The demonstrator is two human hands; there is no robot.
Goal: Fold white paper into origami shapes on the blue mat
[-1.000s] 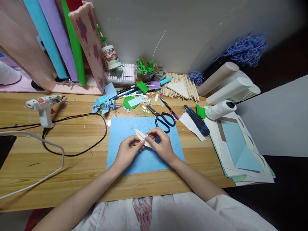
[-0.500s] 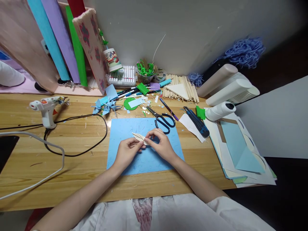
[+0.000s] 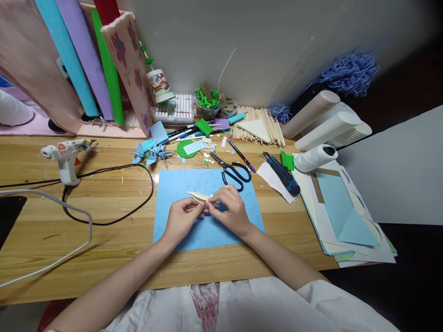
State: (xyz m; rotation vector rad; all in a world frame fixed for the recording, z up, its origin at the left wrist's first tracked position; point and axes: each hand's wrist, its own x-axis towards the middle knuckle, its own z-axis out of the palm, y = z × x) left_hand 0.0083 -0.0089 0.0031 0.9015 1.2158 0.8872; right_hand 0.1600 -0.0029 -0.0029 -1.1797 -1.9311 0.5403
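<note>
A small cream piece of folded paper (image 3: 198, 197) is held above a blue sheet (image 3: 173, 184), its pointed end aimed up and left. My left hand (image 3: 183, 219) pinches its lower edge with thumb and fingers. At the paper's right end, the thumb and fingertips of my right hand (image 3: 231, 210) close on it, hiding part of it. Black-handled scissors (image 3: 232, 171) lie across the sheet's upper right edge, just beyond my right hand.
A glue gun (image 3: 67, 159) with a looping black cable stands at left. Folded blue paper cranes (image 3: 155, 153), markers (image 3: 176, 108), wooden sticks (image 3: 277, 127) and scraps line the back. A utility knife (image 3: 282, 174) and stacked paper (image 3: 332, 244) lie at right.
The folded paper has tilted and now appears narrower, its folds turned differently. My right hand's fingers have shifted slightly along its right end. Both hands still hold it.
</note>
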